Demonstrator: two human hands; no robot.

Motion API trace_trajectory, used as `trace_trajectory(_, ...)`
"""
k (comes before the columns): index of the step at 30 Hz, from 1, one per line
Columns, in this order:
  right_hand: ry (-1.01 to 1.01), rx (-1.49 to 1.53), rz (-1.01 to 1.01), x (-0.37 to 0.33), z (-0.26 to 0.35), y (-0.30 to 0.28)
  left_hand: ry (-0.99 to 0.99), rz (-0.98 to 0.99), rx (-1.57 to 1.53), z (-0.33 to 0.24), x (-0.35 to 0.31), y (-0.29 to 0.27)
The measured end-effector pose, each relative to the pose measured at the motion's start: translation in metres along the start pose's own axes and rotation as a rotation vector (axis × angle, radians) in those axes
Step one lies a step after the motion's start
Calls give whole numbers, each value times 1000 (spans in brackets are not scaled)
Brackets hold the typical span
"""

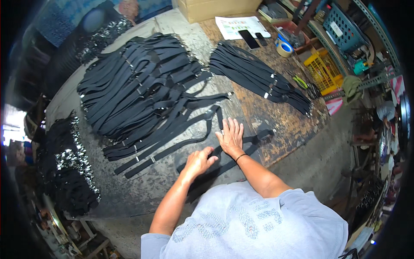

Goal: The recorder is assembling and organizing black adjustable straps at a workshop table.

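Both hands are working on one black elastic strap with small metal fittings (241, 144), which is lying near the front edge of the worktop (293, 125), just ahead of the person. The left hand (199, 162) is curling closed, pinching the strap where it folds over. The right hand (230, 136) is lying open and flat, fingers spread, pressing the strap down against the surface without gripping it.

Judging by this pose, the step in hand is smoothing and straightening a single strap so it is lying flat. A next move would call for keeping the strap untwisted and its metal pieces aligned while the flat palm is holding it in place.

Counting what is showing: one large spread heap of black straps (142, 90) is covering the middle of the worktop, too overlapped to count singly, and one tidier bundle of black straps (258, 77) is lying toward the right edge. Two dark piles of sequinned fabric (71, 168) are sitting along the left edge. Near the far right corner are lying one white printed sheet (235, 25), two dark phones (249, 39) and one roll of tape (284, 47).
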State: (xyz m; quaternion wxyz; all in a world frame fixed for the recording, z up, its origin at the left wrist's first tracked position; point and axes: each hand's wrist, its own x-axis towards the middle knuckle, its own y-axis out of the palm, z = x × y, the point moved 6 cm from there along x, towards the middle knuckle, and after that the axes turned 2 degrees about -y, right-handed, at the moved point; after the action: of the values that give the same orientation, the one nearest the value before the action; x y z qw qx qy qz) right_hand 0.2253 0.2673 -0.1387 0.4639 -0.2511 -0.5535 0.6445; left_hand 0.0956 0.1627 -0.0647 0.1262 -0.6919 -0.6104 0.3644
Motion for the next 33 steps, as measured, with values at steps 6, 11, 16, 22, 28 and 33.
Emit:
trace_trajectory(6, 21, -56, 128, 3, 5, 3, -135, 4, -335, 30, -22, 5)
trace_trajectory(11, 50, -85, 219, 5, 2, 8, -219, 352, -762, 39, -31, 20)
trace_trajectory(16, 59, -112, 246, 8, 6, 7, -135, 249, -882, 32, -30, 20)
trace_trajectory(22, 49, -157, 214, 8, 7, 8, -238, 253, -1468, 45, -22, 40)
trace_trajectory(28, 61, -167, 237, 8, 8, 9, -63, 405, -1765, 42, -29, 45)
trace_trajectory(33, 15, -220, 194, 8, 11, 12, -97, 365, -1699, 55, -27, 49)
